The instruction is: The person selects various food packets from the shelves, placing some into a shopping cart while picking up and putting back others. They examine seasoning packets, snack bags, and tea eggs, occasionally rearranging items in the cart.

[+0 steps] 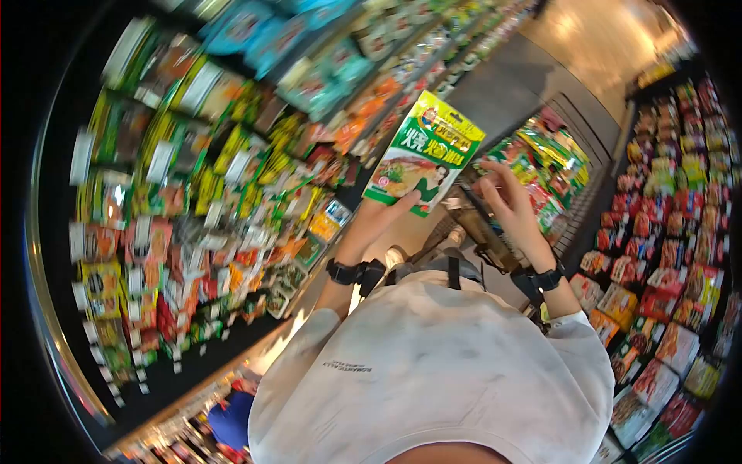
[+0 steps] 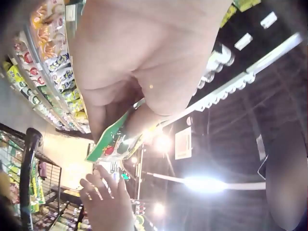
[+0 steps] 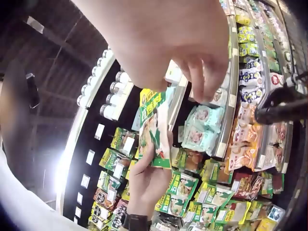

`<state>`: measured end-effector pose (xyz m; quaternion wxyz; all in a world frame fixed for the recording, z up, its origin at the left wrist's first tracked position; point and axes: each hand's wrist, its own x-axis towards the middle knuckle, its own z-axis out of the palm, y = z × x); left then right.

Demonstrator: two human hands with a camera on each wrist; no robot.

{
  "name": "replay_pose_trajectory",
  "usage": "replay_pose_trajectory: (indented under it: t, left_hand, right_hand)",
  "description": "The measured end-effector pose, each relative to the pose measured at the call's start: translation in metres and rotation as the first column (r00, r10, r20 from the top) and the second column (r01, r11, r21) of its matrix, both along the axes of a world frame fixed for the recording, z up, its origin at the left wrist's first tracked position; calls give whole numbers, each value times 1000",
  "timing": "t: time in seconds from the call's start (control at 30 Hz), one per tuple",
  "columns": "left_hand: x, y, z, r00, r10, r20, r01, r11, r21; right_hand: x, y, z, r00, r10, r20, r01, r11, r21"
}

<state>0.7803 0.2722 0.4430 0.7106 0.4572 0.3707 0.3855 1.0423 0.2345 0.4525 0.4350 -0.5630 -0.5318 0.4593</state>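
While the left hand (image 1: 389, 215) is gripping the lower edge of one green-and-yellow packet (image 1: 425, 153), its thumb is lying across the printed front. The right hand (image 1: 508, 203) is hovering just beside the packet, its fingers bending loosely and holding nothing. The head view and the right wrist view are showing the printed front, while the left wrist view is showing a green edge and part of a face with a red picture. Two hands are showing, and two black wristbands (image 1: 348, 272) (image 1: 547, 280) are circling the wrists. Only the head view is showing two shoes (image 1: 395, 255) (image 1: 456, 234), below the fingers. Beyond the right fingers, one wire cart (image 1: 601, 166) is carrying a heap of colourful packets (image 1: 553, 158), too many and overlapping to count. To the left of the fingers, tall racks (image 1: 54, 340) are holding rows of hanging packs; to the right, more packs (image 1: 680, 209) are lying in rows. A smooth floor (image 1: 618, 39) is reflecting light farther off. Both wrist views are adding white-lidded jars (image 3: 108, 111) and a dark ceiling (image 2: 231, 139) with bright lamps (image 2: 204, 184).
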Motion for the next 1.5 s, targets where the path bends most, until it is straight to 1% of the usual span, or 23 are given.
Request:
replay_pose_trajectory:
  t: [0.03, 0.1, 0.17, 0.23, 0.37, 0.4, 0.47, 0.5, 0.6, 0.7, 0.77, 0.83, 0.87, 1.0, 1.1, 1.13, 1.23, 1.27, 1.3, 1.33, 1.4, 1.47, 1.5]
  left_hand:
    - [-22, -6, -5, 1000, 15, 9, -15, 1000, -9]
    - [-62, -15, -16, 996, 81, 33, -80, 997, -14]
    - [-99, -31, -2, 999, 45, -18, -45, 999, 1]
    - [-121, -42, -12, 999, 45, 13, -46, 995, 84]
    - [-168, -61, -9, 998, 43, 53, -44, 998, 32]
    - [-184, -66, -3, 991, -10, -133, 0, 997, -72]
    - [-205, -68, -29, 977, -33, -212, 44, 998, 45]
    - [-210, -68, -31, 966, -40, -256, 69, 992, 102]
    - [-205, -75, -28, 966, -22, -257, 40, 997, 65]
    - [-192, -74, -14, 934, 96, -344, -31, 981, 189]
    - [-192, -72, -35, 861, 77, -504, -7, 990, 138]
    - [-185, -69, -36, 796, 39, -604, 27, 995, 99]
    - [-179, -72, -36, 825, 113, -553, -1, 980, 199]
    - [-165, -77, -21, 770, 53, -636, 41, 990, 132]
    - [-174, -89, -49, 731, 178, -658, -31, 973, 229]
    - [-182, -90, -54, 737, 220, -639, -52, 961, 270]
    - [-225, -91, -53, 608, 98, -788, -172, 985, -11]
    - [-234, -90, -63, 696, 302, -651, -350, 935, 58]
    - [-243, -91, -83, 723, 496, -481, -525, 847, 85]
    - [-254, -91, -100, 685, 668, -291, -682, 728, 67]
    - [-288, -88, -120, 632, 750, -196, -775, 616, -141]
    - [-322, -78, -137, 572, 816, -87, -788, 517, -336]
    - [-329, -72, -134, 553, 827, -103, -814, 510, -279]
  right_hand:
    - [-19, 2, 0, 998, 68, -1, -68, 995, -71]
    - [-59, 4, -9, 955, 221, -198, -244, 965, -95]
    - [-105, -1, -6, 919, 246, -308, -293, 949, -117]
    - [-136, 5, -18, 917, 259, -304, -310, 941, -136]
    - [-166, 3, -16, 893, 330, -306, -386, 911, -143]
    - [-171, 1, -14, 889, 346, -302, -401, 905, -142]
    - [-177, -1, -15, 884, 385, -266, -432, 890, -148]
    - [-179, 0, -15, 880, 405, -250, -448, 882, -149]
    - [-183, 3, -16, 851, 517, -91, -524, 844, -111]
    - [-187, 4, -16, 807, 585, 88, -586, 810, -14]
    - [-187, 6, -10, 789, 599, 138, -605, 796, 3]
    - [-179, 10, -22, 794, 597, 113, -602, 798, 8]
    - [-173, 12, -35, 796, 595, 112, -600, 800, 11]
    - [-163, 9, -61, 818, 576, -10, -575, 815, -72]
    - [-160, 7, -88, 794, 577, -193, -603, 789, -119]
    - [-159, 9, -81, 785, 591, -185, -616, 777, -130]
    - [-149, 18, -69, 804, 562, -192, -592, 785, -182]
    - [-145, 20, -72, 821, 543, -177, -569, 804, -172]
    - [-138, 23, -77, 837, 522, -160, -544, 823, -163]
    - [-131, 26, -81, 854, 500, -142, -518, 841, -154]
    - [-121, 25, -81, 891, 438, -119, -453, 873, -178]
    - [-122, 22, -70, 919, 381, -101, -394, 898, -195]
    - [-124, 19, -64, 931, 348, -108, -364, 905, -221]
